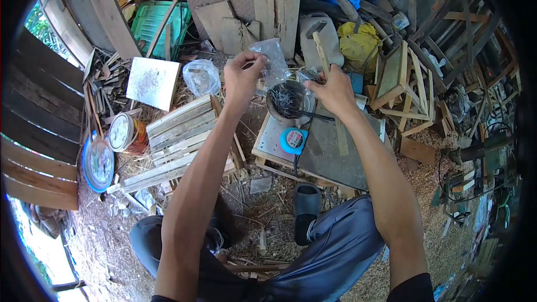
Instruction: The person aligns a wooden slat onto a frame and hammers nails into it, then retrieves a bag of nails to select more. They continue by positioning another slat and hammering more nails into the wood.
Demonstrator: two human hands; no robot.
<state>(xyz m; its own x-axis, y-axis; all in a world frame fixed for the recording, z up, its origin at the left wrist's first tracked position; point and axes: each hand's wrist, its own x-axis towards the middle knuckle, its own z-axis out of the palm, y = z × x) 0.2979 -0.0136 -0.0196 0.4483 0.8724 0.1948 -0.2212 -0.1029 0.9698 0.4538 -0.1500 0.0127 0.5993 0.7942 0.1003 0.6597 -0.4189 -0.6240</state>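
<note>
Thumb and fingers of my left hand (246, 72) pinch a clear plastic bag (273, 61) over the far side of a round bowl. Dark nails (284, 100) are heaped in this bowl (278, 115). My right hand (334, 89) is closed at the bowl's right side, its fingertips on a small crumpled clear plastic bag (305, 75). A wooden strip (320, 50) runs behind my right hand and shows again below the wrist. Black handles (318, 116) extend right from the bowl. Nearer me lies a blue and red tape measure (292, 141).
The bowl stands on a low work table (335, 159). Left of it are a slatted wooden piece (182, 134), a white bucket (121, 132) and a plastic bag (201, 77). A wooden frame (400, 86) stands right. Planks (276, 11) lean behind. Wood shavings cover the ground.
</note>
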